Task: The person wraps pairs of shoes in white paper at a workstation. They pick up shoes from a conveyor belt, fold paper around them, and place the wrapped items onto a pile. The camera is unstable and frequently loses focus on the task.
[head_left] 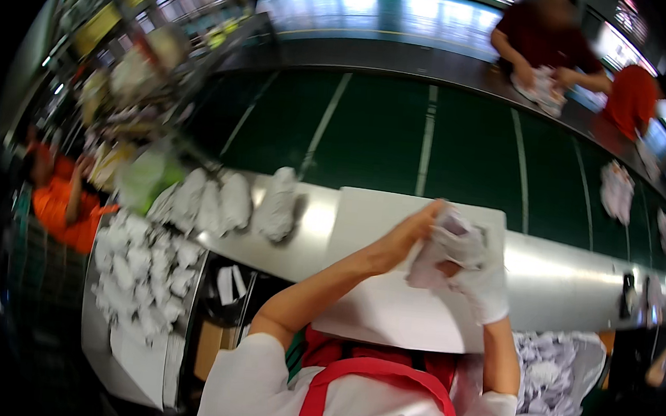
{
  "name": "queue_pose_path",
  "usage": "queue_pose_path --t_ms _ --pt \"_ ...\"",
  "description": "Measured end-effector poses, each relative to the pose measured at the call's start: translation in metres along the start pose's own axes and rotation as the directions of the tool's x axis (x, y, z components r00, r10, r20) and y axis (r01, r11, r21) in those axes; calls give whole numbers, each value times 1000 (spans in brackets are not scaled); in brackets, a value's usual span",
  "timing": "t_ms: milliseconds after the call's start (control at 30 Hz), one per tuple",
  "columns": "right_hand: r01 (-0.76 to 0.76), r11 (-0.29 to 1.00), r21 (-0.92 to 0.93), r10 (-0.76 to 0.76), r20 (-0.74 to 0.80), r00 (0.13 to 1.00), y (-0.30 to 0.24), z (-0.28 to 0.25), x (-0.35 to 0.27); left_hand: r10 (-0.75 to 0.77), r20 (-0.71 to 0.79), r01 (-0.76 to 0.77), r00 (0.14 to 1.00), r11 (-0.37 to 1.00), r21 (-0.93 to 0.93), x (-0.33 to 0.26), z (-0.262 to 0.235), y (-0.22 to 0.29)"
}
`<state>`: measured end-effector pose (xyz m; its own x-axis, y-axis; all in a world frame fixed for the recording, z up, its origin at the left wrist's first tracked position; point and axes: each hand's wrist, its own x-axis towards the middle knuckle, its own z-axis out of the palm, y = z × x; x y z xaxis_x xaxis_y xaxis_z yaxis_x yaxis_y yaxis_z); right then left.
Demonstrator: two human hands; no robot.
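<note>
White bundle (467, 238) is held up over the right part of a pale board (379, 219), between the person's 2 hands. It looks soft and crumpled, but blur hides its finer shape. The left hand (418, 224) is bare and clamped on the bundle's upper left edge, its fingers partly hidden behind it. The right hand (479, 290) wears a white glove and touches the bundle's lower right side; I cannot tell whether its fingers are closed, because of the blur.

The board lies across a shiny metal ledge (316, 218), just in front of the person's red apron (383, 368). On the ledge to the left, 1 wrapped white parcel (277, 204) lies beside a close row of similar parcels (209, 206), with a green bag (150, 178) at the row's far end. Below them sits a heap of white crumpled pieces (137, 267); another pale heap (547, 373) lies at the person's right.

Beyond the ledge runs a dark green surface (378, 125) with pale stripes, bearing 2 pale items at the right, the nearer (617, 191) upright in view. Across it, 1 co-worker (538, 32) in dark red handles a whitish item (542, 91).
</note>
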<state>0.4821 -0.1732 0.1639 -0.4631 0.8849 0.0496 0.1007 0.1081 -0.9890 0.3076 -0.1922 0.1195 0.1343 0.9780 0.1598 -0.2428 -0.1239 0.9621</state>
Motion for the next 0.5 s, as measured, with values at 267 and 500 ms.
queue_pose_path --t_ms 267,500 --pt "109 984 -139 -107 19 994 3 7 9 77 23 -80 997 906 415 -23 12 57" --pt "348 717 -604 -452 -24 892 -9 33 -8 61 -326 -18 943 991 134 -17 31 50"
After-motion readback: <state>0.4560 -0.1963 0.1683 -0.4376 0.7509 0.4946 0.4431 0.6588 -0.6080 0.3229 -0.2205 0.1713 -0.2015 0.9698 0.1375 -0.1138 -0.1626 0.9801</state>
